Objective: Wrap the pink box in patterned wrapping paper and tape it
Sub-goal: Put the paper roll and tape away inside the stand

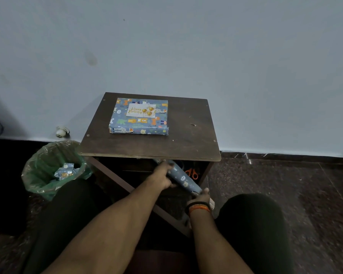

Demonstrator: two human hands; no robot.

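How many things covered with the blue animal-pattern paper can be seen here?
3: the flat wrapped box on the dark wooden table, the paper roll gripped by both hands under its front edge, and crumpled scraps in the green-lined bin. More may be hidden.

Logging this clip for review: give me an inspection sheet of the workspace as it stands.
Surface: dark wooden table against a pale wall; small scrap near its right side.
Job's things: wrapped box in blue animal-print paper lies on the table, Happy Birthday card on top; wrapping paper roll held below the table edge.
Clutter: orange-handled scissors on the shelf under the table; bin with green liner holds paper offcuts.
Grippers: left hand grips the roll's upper part; right hand holds its lower end.
Cables: dark cable at the far left edge, unclear.
Surroundings: dark stone floor; small white object by the skirting.
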